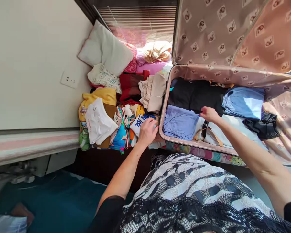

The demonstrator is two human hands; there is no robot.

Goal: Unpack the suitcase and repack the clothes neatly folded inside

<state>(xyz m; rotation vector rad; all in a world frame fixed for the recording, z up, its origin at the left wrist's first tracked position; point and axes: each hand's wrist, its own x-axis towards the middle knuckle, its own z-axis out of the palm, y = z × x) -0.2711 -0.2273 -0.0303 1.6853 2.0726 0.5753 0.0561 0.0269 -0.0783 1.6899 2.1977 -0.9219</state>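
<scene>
My left hand (pixel 147 131), loosely bent with a small gap at the fingertips, is at the right edge of a heap of clothes, beside a folded white garment with blue lettering (pixel 138 122). Inside the open suitcase, my right hand (pixel 210 115) has its fingers curled down among the folded clothes; what lies under them is hidden. Around it are black clothes (pixel 195 94), folded periwinkle-blue shorts (pixel 180 122) and a pale folded garment (pixel 229 127) crossed by a tan strap (pixel 215 137). Folded blue denim (pixel 243 102) and a crumpled black item (pixel 264 125) are farther right.
The suitcase lid (pixel 208 32) leans open at the back. Beige folded trousers (pixel 155 92), a white garment (pixel 99 121) and a yellow one (pixel 99 95) lie left of the case. A white pillow (pixel 106 48) rests against the wall (pixel 34 64), which has a socket (pixel 69 80).
</scene>
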